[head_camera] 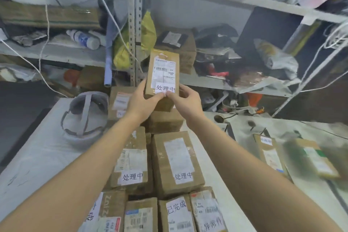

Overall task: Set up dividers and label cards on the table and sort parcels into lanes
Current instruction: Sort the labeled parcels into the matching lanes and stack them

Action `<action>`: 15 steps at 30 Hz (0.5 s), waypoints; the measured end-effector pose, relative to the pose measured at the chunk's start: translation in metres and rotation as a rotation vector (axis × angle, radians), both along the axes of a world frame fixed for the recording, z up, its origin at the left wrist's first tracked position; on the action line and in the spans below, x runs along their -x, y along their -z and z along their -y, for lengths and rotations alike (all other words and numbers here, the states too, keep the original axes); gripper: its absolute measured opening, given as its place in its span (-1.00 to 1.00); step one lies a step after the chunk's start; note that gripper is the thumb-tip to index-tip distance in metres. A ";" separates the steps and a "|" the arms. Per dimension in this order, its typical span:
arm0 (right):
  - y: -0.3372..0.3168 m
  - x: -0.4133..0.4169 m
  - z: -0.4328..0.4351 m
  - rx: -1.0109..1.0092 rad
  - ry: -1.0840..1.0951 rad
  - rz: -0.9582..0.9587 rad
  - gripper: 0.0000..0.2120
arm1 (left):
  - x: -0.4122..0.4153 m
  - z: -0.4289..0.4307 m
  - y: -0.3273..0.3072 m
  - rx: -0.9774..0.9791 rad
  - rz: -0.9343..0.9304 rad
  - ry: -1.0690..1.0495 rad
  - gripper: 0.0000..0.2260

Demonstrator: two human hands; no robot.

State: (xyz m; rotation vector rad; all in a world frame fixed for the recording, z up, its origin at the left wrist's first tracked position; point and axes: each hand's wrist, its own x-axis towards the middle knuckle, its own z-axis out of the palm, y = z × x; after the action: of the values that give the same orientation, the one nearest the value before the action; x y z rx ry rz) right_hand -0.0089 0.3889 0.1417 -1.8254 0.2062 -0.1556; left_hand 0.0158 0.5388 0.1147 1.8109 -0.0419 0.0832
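Cardboard parcel (162, 73) gripped by both hands, lower end hidden.

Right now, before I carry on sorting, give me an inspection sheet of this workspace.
Surface: white table, with parcels crowded along its middle.
Job's things: held parcel labelled 处理中, raised above the pile. The left table parcel and right table parcel carry the same label. The near parcel reads 已完成. Dividers: nothing seen.
Clutter: white strapped round object on the table's far left.
Grippers: left hand and right hand both grip the held parcel's lower end.
Cables: white cord hangs in front of the shelves.
Surroundings: metal shelving packed with bags, boxes and a bottle.
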 end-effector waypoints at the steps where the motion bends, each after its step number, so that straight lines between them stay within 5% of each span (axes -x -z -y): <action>1: -0.003 0.011 0.017 -0.011 0.024 0.017 -0.67 | 0.006 0.017 -0.002 0.005 0.004 0.030 -0.40; 15: 0.007 0.213 0.321 -0.040 0.253 -0.015 -0.64 | 0.173 0.329 0.003 0.006 -0.065 0.334 -0.50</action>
State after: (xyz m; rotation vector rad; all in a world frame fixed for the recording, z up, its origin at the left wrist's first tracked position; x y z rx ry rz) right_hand -0.2220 0.0678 0.1352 -1.7563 0.4485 -0.3126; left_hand -0.1573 0.2099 0.1113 1.7763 -0.2956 -0.2127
